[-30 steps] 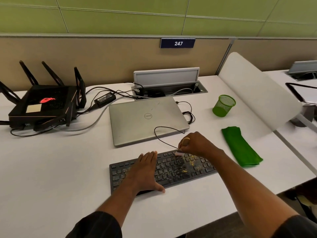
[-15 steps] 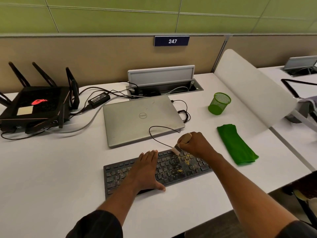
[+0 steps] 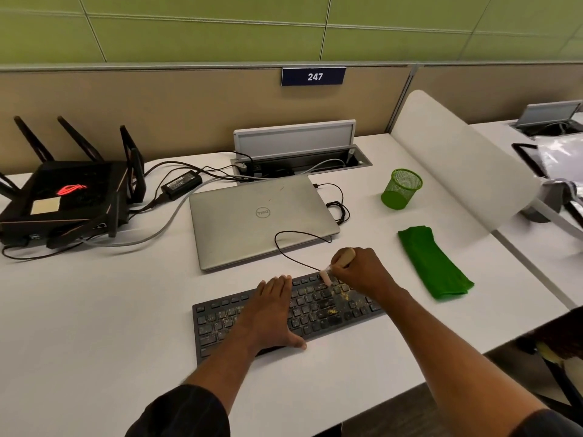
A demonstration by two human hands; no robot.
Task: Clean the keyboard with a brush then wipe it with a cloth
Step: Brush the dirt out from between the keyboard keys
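- Nearest the camera, two forearms reach out over the white desk (image 3: 94, 326), dark sleeves at the bottom edge.
- Left hand (image 3: 268, 313) lies flat and released, palm down on the middle of the dark keyboard (image 3: 220, 323), fingers together, thumb at the front edge.
- Right hand (image 3: 362, 272) is clenched around a brush (image 3: 339, 264), wooden handle poking up, pale bristles touching the keys at the keyboard's far edge.
- Yellowish crumbs lie scattered over the keys just beside those bristles.
- To the right, a folded green cloth (image 3: 433, 263) lies on the desk, apart from the keyboard.
- Behind the keyboard sits a closed silver laptop (image 3: 258, 219), a thin black cable looping across its front corner.
- Further back, a green mesh cup (image 3: 400, 193) on the right, a black router (image 3: 60, 203) on the left.
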